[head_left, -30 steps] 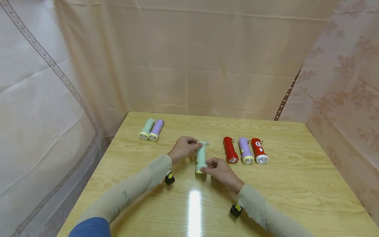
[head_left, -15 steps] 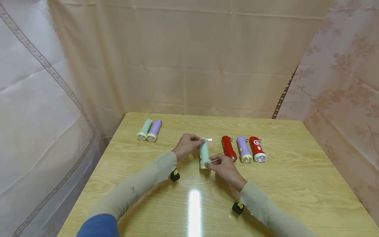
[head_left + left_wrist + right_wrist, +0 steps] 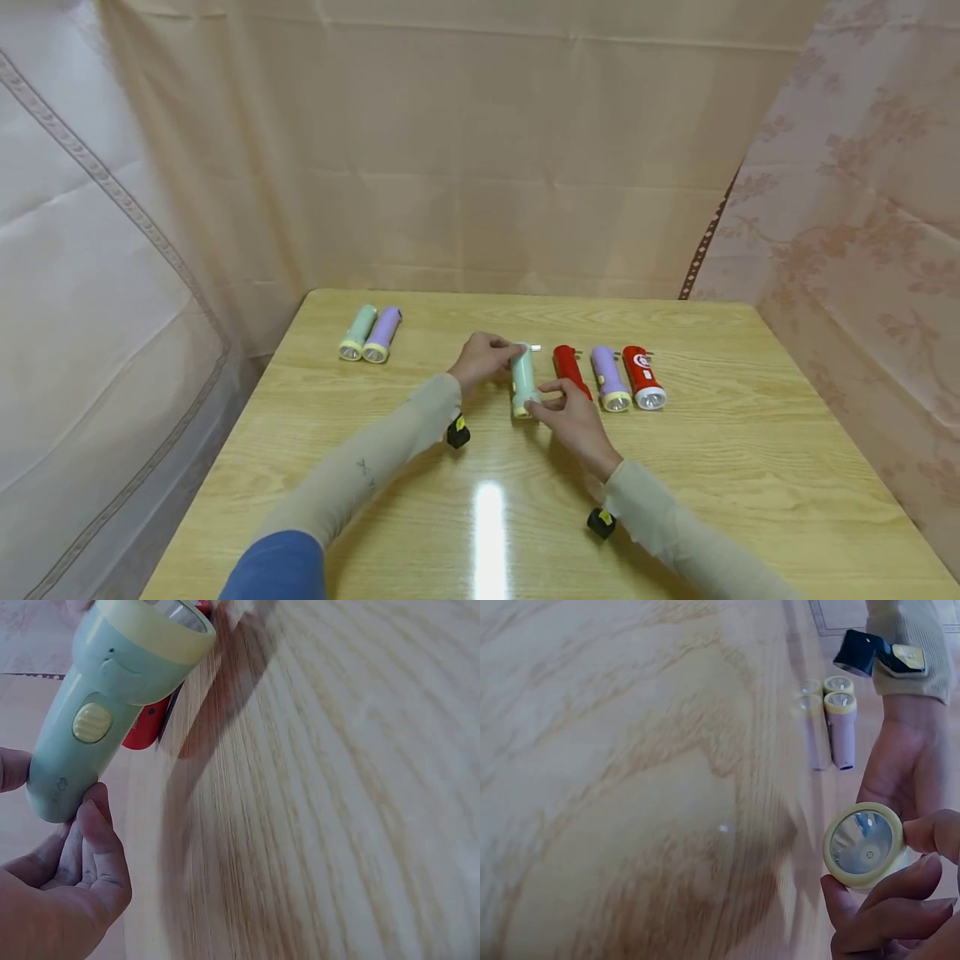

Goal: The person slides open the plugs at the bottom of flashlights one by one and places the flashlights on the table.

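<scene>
A mint-green flashlight (image 3: pixel 523 377) with a cream lamp rim is held between both hands, just left of a red flashlight (image 3: pixel 567 367). My left hand (image 3: pixel 478 360) pinches its tail end, where a small pale prong sticks out to the right. My right hand (image 3: pixel 579 423) grips the lamp end between thumb and fingers. In the left wrist view the flashlight's body (image 3: pixel 56 761) shows a cream switch, and it appears raised off the table. The right wrist view looks straight at its clear lens (image 3: pixel 866 844). My right hand partly covers the red flashlight's lamp end.
Right of the red flashlight lie a purple flashlight (image 3: pixel 611 375) and a red-and-white one (image 3: pixel 643 375). Another green flashlight (image 3: pixel 357 331) and a purple one (image 3: pixel 383 333) lie together at the back left. The wooden table (image 3: pixel 375 517) meets hanging cloth (image 3: pixel 465 167) behind.
Both hands have carried the green flashlight right and slightly away, closer to the red flashlight. The right hand now overlaps that flashlight's lamp end. The view has shifted slightly.
</scene>
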Action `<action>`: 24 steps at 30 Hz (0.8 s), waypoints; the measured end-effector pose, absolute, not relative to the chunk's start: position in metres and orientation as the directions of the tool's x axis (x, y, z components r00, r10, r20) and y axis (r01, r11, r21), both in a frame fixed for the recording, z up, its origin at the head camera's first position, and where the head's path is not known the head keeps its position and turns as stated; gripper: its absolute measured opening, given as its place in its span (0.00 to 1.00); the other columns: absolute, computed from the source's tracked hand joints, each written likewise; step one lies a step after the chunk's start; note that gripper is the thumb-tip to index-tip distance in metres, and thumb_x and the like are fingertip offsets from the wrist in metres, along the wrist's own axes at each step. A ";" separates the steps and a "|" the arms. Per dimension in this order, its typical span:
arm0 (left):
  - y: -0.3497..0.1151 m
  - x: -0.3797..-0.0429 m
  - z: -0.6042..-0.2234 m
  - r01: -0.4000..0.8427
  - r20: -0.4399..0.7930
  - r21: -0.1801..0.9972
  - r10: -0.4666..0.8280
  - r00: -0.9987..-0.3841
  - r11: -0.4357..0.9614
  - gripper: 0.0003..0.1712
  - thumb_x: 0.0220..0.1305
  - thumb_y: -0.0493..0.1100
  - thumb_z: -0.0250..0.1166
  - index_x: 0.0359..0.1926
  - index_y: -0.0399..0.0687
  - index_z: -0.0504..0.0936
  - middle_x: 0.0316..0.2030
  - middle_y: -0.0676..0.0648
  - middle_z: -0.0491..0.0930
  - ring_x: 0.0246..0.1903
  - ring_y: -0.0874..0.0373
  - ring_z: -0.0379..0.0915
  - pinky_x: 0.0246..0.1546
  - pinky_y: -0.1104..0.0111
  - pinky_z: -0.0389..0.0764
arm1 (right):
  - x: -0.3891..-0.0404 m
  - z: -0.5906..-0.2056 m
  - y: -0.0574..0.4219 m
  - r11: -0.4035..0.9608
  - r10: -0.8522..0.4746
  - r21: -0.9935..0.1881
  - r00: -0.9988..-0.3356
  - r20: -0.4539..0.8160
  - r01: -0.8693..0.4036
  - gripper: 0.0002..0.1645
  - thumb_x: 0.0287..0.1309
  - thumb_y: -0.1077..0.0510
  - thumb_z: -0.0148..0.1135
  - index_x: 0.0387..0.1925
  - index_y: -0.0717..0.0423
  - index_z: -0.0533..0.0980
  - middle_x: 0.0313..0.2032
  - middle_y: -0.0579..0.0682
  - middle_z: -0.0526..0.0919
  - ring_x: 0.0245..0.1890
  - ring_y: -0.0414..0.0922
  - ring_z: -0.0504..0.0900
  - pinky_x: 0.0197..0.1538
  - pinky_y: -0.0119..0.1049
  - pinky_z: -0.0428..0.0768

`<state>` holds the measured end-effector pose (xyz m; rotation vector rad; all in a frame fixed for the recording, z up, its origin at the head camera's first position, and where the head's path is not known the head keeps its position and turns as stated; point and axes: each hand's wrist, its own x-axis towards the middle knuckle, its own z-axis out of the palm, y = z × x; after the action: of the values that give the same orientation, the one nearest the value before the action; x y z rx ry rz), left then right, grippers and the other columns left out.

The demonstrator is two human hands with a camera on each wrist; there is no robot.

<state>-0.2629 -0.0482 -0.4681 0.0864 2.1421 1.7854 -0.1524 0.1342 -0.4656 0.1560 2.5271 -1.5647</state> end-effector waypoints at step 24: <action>-0.029 -0.280 -0.480 -0.226 -0.278 0.947 0.223 -0.934 0.230 0.18 0.67 0.50 0.71 0.45 0.38 0.85 0.40 0.44 0.84 0.36 0.54 0.81 0.38 0.65 0.84 | -0.157 -0.471 0.135 0.602 0.041 -0.794 -0.997 -0.071 0.081 0.27 0.60 0.46 0.75 0.53 0.58 0.78 0.43 0.56 0.88 0.39 0.47 0.86 0.34 0.39 0.84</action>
<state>-0.2795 -0.0286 -0.4797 -0.0027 2.1545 1.7523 -0.1574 0.1348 -0.4709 0.1054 2.7712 -1.3766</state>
